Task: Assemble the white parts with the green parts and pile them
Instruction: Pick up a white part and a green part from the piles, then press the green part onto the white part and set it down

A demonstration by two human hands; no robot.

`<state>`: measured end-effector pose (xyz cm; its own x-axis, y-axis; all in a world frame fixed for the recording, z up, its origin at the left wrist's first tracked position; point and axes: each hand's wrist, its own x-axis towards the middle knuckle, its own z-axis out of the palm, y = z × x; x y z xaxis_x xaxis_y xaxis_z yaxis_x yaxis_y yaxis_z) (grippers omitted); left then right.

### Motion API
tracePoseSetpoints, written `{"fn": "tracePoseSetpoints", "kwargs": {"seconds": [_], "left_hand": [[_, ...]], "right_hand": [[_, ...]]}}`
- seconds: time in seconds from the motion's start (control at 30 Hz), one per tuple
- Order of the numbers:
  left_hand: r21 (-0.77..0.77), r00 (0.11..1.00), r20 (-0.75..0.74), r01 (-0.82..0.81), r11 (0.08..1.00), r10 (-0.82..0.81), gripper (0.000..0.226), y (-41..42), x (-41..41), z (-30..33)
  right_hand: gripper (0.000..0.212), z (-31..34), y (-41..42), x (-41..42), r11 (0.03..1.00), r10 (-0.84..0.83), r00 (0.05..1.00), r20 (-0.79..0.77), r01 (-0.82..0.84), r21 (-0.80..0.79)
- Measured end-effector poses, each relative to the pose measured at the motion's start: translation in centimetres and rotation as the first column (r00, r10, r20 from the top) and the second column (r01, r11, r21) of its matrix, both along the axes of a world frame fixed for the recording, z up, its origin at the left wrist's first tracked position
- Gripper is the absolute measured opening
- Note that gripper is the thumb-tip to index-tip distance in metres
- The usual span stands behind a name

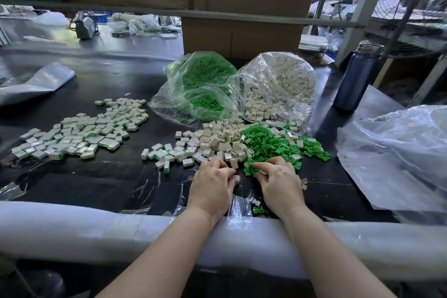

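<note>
Reaching over the padded white edge [72,227] of the dark bench [101,184], both hands work at the near side of the loose parts. The left hand [212,189] has its fingers [221,163] curled down among the white parts [212,140], and a white part [235,178] sits pinched at its thumb side. The right hand [278,181] has thumb and forefinger drawn together at the near edge of the green parts [268,143]; a green piece seems to be nipped between them, though the tips partly hide it.

White and green loose heaps lie touching, white to the left, green to the right, directly beyond the hands. Behind them two clear bags lie open toward the person: a green bag [200,84] on the left and a white bag [280,80] on the right, both spilling into the heaps. Well to the left spreads the pile [79,130] of joined pieces, white with green showing along their edges. A few joined pieces also lie between that pile and the left hand. One green piece [257,209] and a small white one lie near the padded edge between the wrists.

A blue bottle [358,77] stands upright at the far right, beside crumpled plastic sheet [396,157]. A cardboard box [242,34] stands behind the bags.
</note>
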<state>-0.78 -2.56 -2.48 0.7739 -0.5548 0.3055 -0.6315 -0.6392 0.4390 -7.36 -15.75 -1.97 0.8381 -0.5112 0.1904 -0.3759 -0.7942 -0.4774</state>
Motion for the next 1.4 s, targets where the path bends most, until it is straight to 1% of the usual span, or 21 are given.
{"fn": "tracePoseSetpoints", "kwargs": {"seconds": [0.07, 0.23, 0.37, 0.43, 0.47, 0.53, 0.6, 0.67, 0.73, 0.8, 0.9, 1.07, 1.13, 1.23, 1.4], "left_hand": [[0.006, 1.000, -0.002, -0.009, 1.000, 0.009, 0.032, 0.0, 0.1, 0.0], [-0.011, 1.000, -0.012, -0.013, 1.000, 0.013, 0.024, 0.0, 0.1, -0.1], [-0.050, 1.000, -0.004, 0.006, 0.999, -0.006, 0.015, 0.1, -0.2, 0.2], [-0.089, 0.999, -0.017, 0.034, 0.995, -0.036, 0.011, 0.1, -0.4, 0.4], [-0.121, 0.998, -0.029, 0.051, 0.991, -0.054, 0.009, 0.1, -0.4, 0.5], [-0.200, 0.994, -0.057, 0.079, 0.977, -0.092, 0.010, 0.2, -0.5, 0.6], [-0.279, 0.986, -0.107, 0.093, 0.956, -0.127, 0.018, 0.2, -0.4, 0.7], [-0.349, 0.970, -0.187, 0.082, 0.933, -0.156, 0.018, 0.4, -0.2, 0.8], [-0.396, 0.948, -0.269, 0.054, 0.916, -0.172, 0.013, 0.4, 0.0, 0.9], [-0.416, 0.925, -0.337, 0.024, 0.909, -0.178, 0.008, 0.4, 0.1, 0.8], [-0.427, 0.901, -0.397, -0.014, 0.904, -0.174, 0.009, 0.4, 0.2, 0.7], [-0.474, 0.873, -0.447, -0.047, 0.879, -0.194, 0.006, 0.5, 0.1, 1.0], [-0.498, 0.866, -0.457, -0.061, 0.865, -0.202, 0.011, 0.5, 0.1, 1.1], [-0.491, 0.869, -0.451, -0.054, 0.869, -0.201, 0.019, 0.6, 0.1, 1.1], [-0.452, 0.869, -0.445, -0.010, 0.892, -0.216, 0.010, 0.6, 0.1, 1.1]], "right_hand": [[0.029, 0.0, 0.1, 0.1, 0.999, 0.004, 1.000, -0.022, -0.005, -0.043], [0.019, -0.1, 0.1, 0.0, 1.000, -0.013, 1.000, 0.025, 0.013, -0.016], [0.008, 0.0, 0.1, -0.1, 1.000, 0.007, 0.994, 0.109, -0.008, 0.004], [0.007, 0.1, 0.1, -0.2, 1.000, 0.017, 0.984, 0.175, -0.020, 0.013], [0.008, 0.2, 0.1, -0.3, 0.999, 0.019, 0.978, 0.207, -0.027, 0.036], [0.009, 0.3, 0.0, -0.4, 0.986, 0.024, 0.963, 0.268, -0.068, 0.155], [0.014, 0.5, 0.0, -0.6, 0.947, 0.021, 0.939, 0.344, -0.129, 0.294], [0.020, 0.6, 0.0, -0.7, 0.900, 0.017, 0.920, 0.392, -0.185, 0.395], [0.025, 0.7, 0.0, -0.7, 0.866, 0.028, 0.912, 0.410, -0.226, 0.445], [0.026, 0.6, 0.0, -0.7, 0.851, 0.036, 0.909, 0.416, -0.246, 0.464], [0.024, 0.6, -0.1, -0.6, 0.845, 0.021, 0.915, 0.403, -0.232, 0.483], [0.019, 0.5, -0.2, -0.6, 0.838, 0.003, 0.915, 0.402, -0.222, 0.498], [0.017, 0.5, -0.2, -0.6, 0.836, 0.009, 0.919, 0.395, -0.223, 0.501], [0.015, 0.5, -0.2, -0.6, 0.832, 0.017, 0.915, 0.402, -0.236, 0.501], [0.019, 0.8, 0.1, -0.7, 0.808, 0.053, 0.892, 0.449, -0.303, 0.506]]}}
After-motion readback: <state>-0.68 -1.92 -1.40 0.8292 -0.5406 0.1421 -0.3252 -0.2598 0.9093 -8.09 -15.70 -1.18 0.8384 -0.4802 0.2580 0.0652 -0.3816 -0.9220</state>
